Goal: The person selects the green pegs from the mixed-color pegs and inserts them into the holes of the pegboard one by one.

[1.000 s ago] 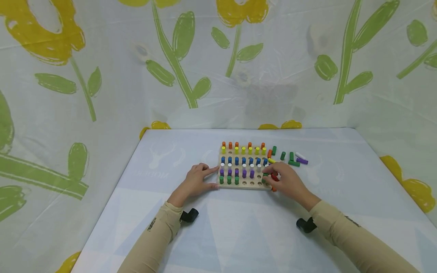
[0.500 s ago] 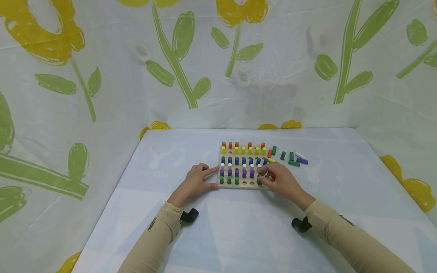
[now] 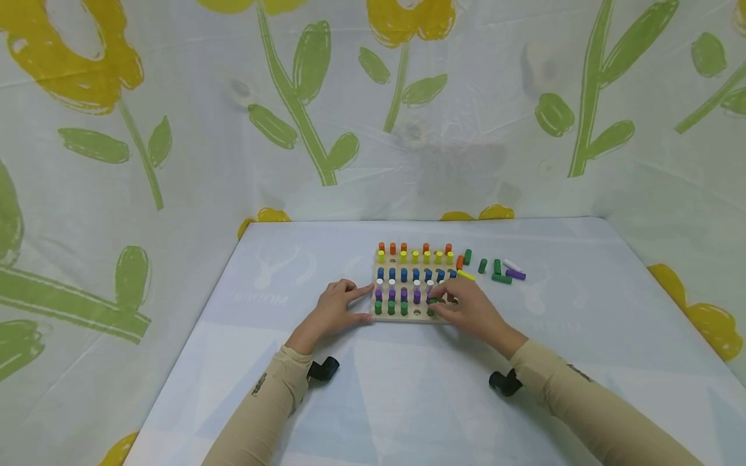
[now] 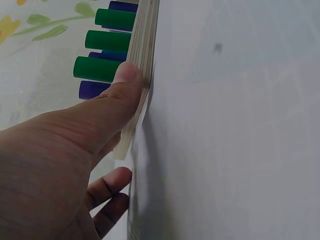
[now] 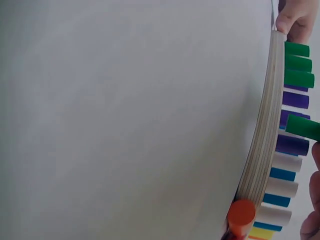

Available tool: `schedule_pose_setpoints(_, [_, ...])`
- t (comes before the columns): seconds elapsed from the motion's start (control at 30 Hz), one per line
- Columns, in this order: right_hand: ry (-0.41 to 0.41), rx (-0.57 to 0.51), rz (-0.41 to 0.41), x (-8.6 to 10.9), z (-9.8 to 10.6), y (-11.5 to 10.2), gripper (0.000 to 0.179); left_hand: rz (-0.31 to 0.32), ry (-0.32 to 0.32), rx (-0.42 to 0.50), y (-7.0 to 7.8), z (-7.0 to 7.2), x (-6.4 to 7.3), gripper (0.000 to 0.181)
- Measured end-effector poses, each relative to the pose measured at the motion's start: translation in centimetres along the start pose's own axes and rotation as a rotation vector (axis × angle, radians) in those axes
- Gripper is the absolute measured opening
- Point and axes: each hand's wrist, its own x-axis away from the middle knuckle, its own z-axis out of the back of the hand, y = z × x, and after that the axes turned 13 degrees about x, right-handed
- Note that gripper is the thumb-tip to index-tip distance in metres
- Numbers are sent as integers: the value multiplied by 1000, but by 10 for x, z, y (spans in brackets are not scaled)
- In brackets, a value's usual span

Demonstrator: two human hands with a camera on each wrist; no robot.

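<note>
A wooden pegboard (image 3: 402,320) stands on the table with rows of coloured pegs upright in it. My left hand (image 3: 335,307) rests at its left side, index finger and thumb stretched out to the edge. In the left wrist view the thumb lies against the board's front corner, beside green pegs (image 4: 102,69). Over the front row, my right hand (image 3: 474,310) pinches a green peg (image 5: 301,127). That peg hangs just above the board, tilted in the right wrist view, to the right of three standing green pegs (image 3: 391,308). The right hand hides the board's front right corner.
Loose green pegs (image 3: 502,279), a purple peg (image 3: 515,275) and a white peg (image 3: 513,265) lie right of the board. Nearer its side are a yellow peg (image 3: 465,275) and an orange peg (image 3: 460,262). Another orange peg (image 5: 241,216) sits by the near corner.
My right hand has moved left along the front row with the green peg, from the board's right edge toward the standing green pegs. The left hand has stayed put.
</note>
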Motion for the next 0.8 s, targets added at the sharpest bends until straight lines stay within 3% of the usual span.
schedule_pose_setpoints(0.37, [11, 22, 51, -7, -6, -11, 14, -1, 13, -3, -4, -2, -1, 76])
schedule_pose_setpoints(0.8, [-36, 29, 25, -10, -10, -16, 14, -3, 16, -7, -4, -2, -1, 76])
